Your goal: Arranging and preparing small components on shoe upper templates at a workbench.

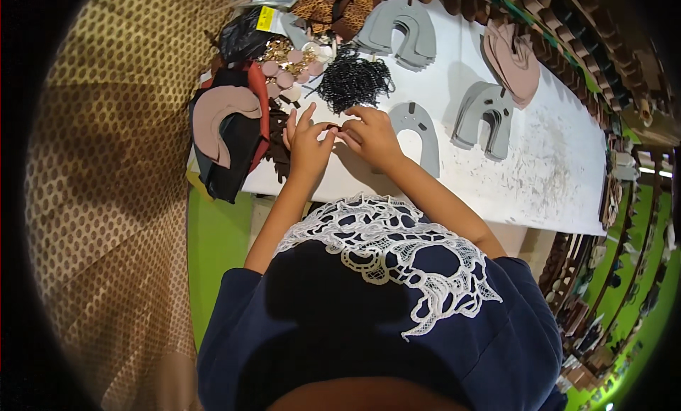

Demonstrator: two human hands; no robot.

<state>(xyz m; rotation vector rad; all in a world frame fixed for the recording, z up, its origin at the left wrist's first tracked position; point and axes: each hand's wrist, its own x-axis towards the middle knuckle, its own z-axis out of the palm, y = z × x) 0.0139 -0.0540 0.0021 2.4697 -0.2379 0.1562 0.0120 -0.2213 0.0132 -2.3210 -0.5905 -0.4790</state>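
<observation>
My left hand [305,143] and my right hand [370,135] meet over the white table, pinching a small dark reddish-brown strip [332,126] between their fingertips. The strip looks thin and slightly curved; much of it is covered by fingers. Just beyond my hands lies a heap of black beaded cords [352,79]. Right of my right hand, a grey U-shaped piece [428,143] with a dark slot lies flat, partly behind my forearm. Dark brown cut pieces [278,147] sit left of my left hand.
Stacks of grey U-shaped pieces [468,123] and pink curved pieces [512,62] stand on the table [546,162]. Pink discs [285,80] and gold bits lie far left. More pink pieces [221,120] rest on black and red material. A patterned curtain [120,162] hangs at left; crowded racks [610,269] line the right.
</observation>
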